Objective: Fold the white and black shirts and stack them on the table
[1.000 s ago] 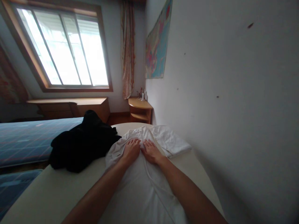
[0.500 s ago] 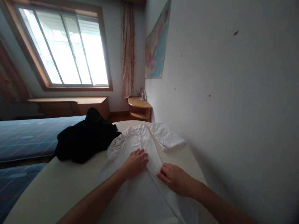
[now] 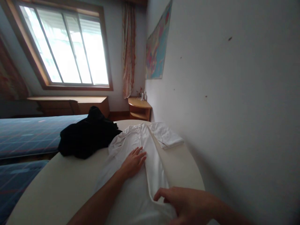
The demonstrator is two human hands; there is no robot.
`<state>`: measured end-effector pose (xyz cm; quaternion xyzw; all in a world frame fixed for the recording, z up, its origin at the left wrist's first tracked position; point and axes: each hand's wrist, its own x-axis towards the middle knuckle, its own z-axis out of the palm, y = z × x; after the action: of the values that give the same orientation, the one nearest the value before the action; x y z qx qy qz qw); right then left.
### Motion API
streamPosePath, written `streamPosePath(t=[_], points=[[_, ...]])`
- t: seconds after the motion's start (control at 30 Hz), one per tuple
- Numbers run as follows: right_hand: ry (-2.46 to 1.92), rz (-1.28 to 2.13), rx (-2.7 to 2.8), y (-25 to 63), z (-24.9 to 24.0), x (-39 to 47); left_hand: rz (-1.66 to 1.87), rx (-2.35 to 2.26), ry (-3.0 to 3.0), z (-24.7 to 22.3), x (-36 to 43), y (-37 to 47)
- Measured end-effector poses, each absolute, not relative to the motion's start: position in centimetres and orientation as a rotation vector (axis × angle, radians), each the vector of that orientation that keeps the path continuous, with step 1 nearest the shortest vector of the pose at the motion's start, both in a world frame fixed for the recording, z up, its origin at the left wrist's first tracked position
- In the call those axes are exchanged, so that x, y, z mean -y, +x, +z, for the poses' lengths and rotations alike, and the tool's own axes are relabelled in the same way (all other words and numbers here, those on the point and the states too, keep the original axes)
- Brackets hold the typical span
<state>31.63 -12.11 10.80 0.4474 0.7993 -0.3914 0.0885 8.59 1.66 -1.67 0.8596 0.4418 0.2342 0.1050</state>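
Observation:
A white garment lies spread along the round cream table. On its middle rests my left hand, palm down with the fingers apart. My right hand is lower and to the right, its bent fingers pinching the garment's right folded edge. That edge curves up in a soft ridge between the two hands. A sleeve-like part of white cloth lies folded at the table's far right.
A black garment lies heaped at the table's far left edge. Beyond it is a bed with blue plaid covering. A white wall runs close along the right side. A small wooden shelf stands in the far corner.
My right hand has moved down and toward me, drawing the garment's right edge with it. The cloth there has shifted inward. My left hand has moved slightly left, still flat on the fabric.

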Motion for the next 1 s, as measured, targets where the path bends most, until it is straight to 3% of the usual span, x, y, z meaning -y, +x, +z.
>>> streamPosePath(t=[0.17,0.6,1.0], points=[[1.143,-1.336,-2.329,30.2,9.2,11.8,0.837,-1.302,2.515,-1.0,-1.1,8.7],[1.177,-0.588,-2.857,27.0,7.2,9.9,0.815,-1.248,2.512,-0.5,-1.4,8.9],[0.886,-0.696,-3.077,27.4,6.0,7.4,0.853,-1.341,2.464,0.1,-1.1,8.8]])
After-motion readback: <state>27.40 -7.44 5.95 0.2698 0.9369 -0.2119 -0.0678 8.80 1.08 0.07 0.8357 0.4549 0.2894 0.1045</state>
